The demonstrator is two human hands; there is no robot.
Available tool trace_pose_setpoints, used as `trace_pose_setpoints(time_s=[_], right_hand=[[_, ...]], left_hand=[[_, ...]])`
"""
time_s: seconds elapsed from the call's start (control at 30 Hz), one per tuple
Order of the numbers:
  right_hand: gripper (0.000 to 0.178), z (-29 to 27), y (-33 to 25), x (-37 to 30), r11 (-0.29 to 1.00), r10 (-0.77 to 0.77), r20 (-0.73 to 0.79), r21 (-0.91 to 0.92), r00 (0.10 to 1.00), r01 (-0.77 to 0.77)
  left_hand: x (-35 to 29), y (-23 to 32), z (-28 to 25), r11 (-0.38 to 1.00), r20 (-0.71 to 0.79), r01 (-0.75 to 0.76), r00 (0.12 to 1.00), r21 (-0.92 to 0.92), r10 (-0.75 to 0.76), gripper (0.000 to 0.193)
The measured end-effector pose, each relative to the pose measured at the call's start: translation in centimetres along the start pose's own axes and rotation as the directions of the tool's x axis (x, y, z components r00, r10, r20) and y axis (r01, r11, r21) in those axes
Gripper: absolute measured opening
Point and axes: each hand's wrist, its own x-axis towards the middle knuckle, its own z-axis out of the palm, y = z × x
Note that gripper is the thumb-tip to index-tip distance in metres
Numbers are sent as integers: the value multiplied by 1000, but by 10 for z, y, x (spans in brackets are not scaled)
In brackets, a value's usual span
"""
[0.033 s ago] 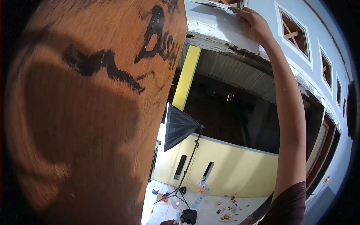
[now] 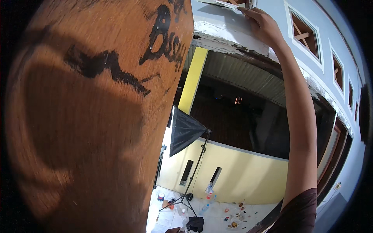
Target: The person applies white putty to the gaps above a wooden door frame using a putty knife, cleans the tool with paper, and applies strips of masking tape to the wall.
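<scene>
My right hand [image 2: 265, 28] is raised to the top of the view, against the blue-grey wall [image 2: 225, 14] over a doorway. Its bent fingers are pressed together at the white, chipped lower edge [image 2: 227, 5] of a small opening. Whether something thin is between the fingers is too small to tell. The bare forearm comes up from a dark sleeve [image 2: 298, 211] at lower right. On the left, close to me, stands a brown wooden panel [image 2: 97, 128] with black painted marks and a dark shadow across it. My left hand is out of sight.
Below the rough white lintel [image 2: 233, 42], a black softbox light [image 2: 186, 132] stands on a tripod [image 2: 193, 176] by a low yellow wall [image 2: 248, 178]. Bottles [image 2: 205, 209], a black bag [image 2: 195, 224] and several small items lie on the tiled floor. Framed openings [image 2: 305, 35] line the wall at right.
</scene>
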Motion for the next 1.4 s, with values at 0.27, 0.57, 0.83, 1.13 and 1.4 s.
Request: trace_pose_setpoints(time_s=[0.27, 0.57, 0.83, 1.13, 1.4], right_hand=[[60, -1, -12, -5, 996, -74, -44, -42, 996, 72], [58, 1, -18, -2, 987, -60, 7, -149, 998, 60], [41, 0, 3, 2, 997, -4, 154, -77, 988, 16], [43, -24, -3, 12, 987, -78, 209, 154, 975, 46], [50, -34, 4, -7, 955, -44, 207, 295, 977, -20]], left_hand=[[11, -20, -14, 866, 48, -210, 976, 455, 211, 37], [12, -49, -9, 911, -19, -91, 994, 401, 107, 43], [32, -110, -27, 963, 17, -73, 997, 261, 71, 41], [-1, -28, -9, 952, 15, -61, 998, 301, 59, 33], [7, -37, -16, 857, 132, -351, 936, 378, 325, 31]])
